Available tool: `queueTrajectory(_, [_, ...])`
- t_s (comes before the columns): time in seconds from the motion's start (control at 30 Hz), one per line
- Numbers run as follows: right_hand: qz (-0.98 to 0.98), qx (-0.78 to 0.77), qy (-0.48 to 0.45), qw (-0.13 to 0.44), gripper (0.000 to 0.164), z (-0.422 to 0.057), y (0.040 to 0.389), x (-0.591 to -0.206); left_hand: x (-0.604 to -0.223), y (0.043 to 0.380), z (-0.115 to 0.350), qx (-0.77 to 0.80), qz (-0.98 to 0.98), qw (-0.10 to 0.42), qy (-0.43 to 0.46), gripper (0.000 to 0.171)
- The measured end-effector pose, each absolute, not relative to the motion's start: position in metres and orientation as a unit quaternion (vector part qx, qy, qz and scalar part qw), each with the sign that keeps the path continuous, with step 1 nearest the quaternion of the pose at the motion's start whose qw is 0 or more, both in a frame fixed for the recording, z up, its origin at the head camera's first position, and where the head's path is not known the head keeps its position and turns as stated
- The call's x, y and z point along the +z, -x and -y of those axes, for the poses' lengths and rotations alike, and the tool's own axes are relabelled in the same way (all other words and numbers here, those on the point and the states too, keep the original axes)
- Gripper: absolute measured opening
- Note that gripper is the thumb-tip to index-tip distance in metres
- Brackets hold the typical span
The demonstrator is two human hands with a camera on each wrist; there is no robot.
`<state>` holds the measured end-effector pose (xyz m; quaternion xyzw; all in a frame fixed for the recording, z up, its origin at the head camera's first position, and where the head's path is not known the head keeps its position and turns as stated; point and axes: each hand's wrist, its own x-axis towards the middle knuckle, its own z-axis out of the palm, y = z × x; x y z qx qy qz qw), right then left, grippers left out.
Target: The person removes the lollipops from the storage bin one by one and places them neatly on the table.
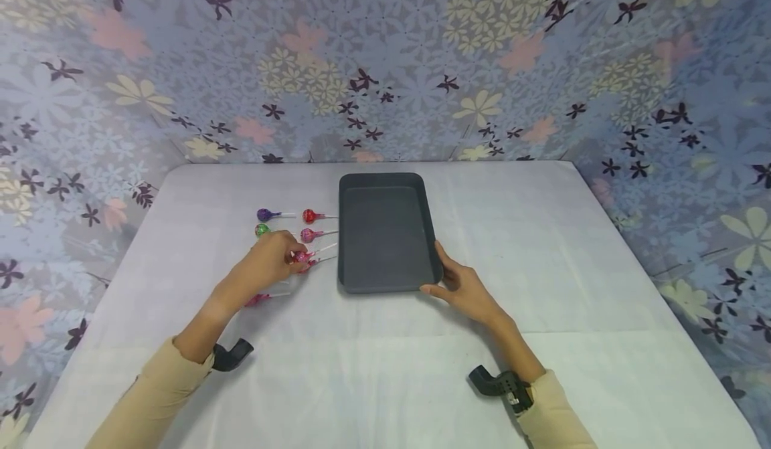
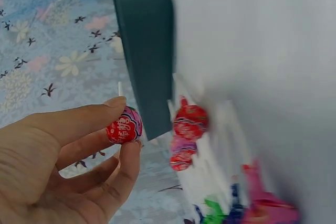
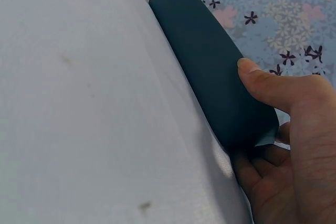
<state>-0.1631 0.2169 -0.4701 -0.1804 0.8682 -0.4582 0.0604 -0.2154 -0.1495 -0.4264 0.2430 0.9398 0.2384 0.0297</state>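
My left hand (image 1: 271,256) pinches a red and pink wrapped lollipop (image 2: 125,125) by its candy head, between thumb and fingertips, left of a dark grey baking tray (image 1: 385,235). The held lollipop's white stick points toward the tray. Just beneath it another red lollipop (image 1: 305,267) lies on the table. At the tray's near right corner my right hand (image 1: 466,293) grips the rim, thumb (image 3: 254,74) on the near side and fingers round the right side. Nothing lies in the tray.
A red lollipop (image 1: 309,216) and a pink one (image 1: 308,235) lie beside the tray's left edge. Further left are a purple lollipop (image 1: 265,215), a green one (image 1: 262,229) and a pink one (image 1: 258,300), partly behind the left hand. A white cloth (image 1: 385,369) covers the table.
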Motion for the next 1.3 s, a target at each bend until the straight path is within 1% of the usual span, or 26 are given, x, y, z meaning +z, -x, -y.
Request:
queueTrajectory(0.17, [-0.867, -0.461, 0.178, 0.06, 0.087, -0.218, 0.163, -0.471, -0.437, 0.207, 0.152, 0.225, -0.942, 0.023, -0.249, 0.022])
queueTrajectory(0.33, [-0.864, -0.467, 0.179, 0.059, 0.087, -0.219, 0.163, -0.472, -0.445, 0.198, 0.146, 0.194, -0.95, 0.048, -0.24, 0.022])
queueTrajectory(0.53, [-0.86, -0.473, 0.18, 0.06, 0.087, -0.219, 0.163, -0.472, -0.453, 0.191, 0.138, 0.17, -0.953, 0.066, -0.241, 0.016])
queueTrajectory(0.67, [-0.86, -0.473, 0.181, 0.061, 0.087, -0.218, 0.164, -0.472, -0.454, 0.189, 0.137, 0.175, -0.951, 0.066, -0.246, 0.018])
queueTrajectory(0.93, [-0.86, -0.472, 0.185, 0.062, 0.087, -0.218, 0.164, -0.471, -0.455, 0.188, 0.138, 0.189, -0.948, 0.085, -0.24, 0.02])
queueTrajectory(1.17, [-0.861, -0.468, 0.188, 0.059, 0.087, -0.217, 0.164, -0.471, -0.455, 0.187, 0.141, 0.196, -0.947, 0.077, -0.243, 0.024])
queueTrajectory(1.3, [-0.862, -0.468, 0.186, 0.062, 0.087, -0.217, 0.164, -0.471, -0.456, 0.187, 0.14, 0.199, -0.947, 0.081, -0.238, 0.025])
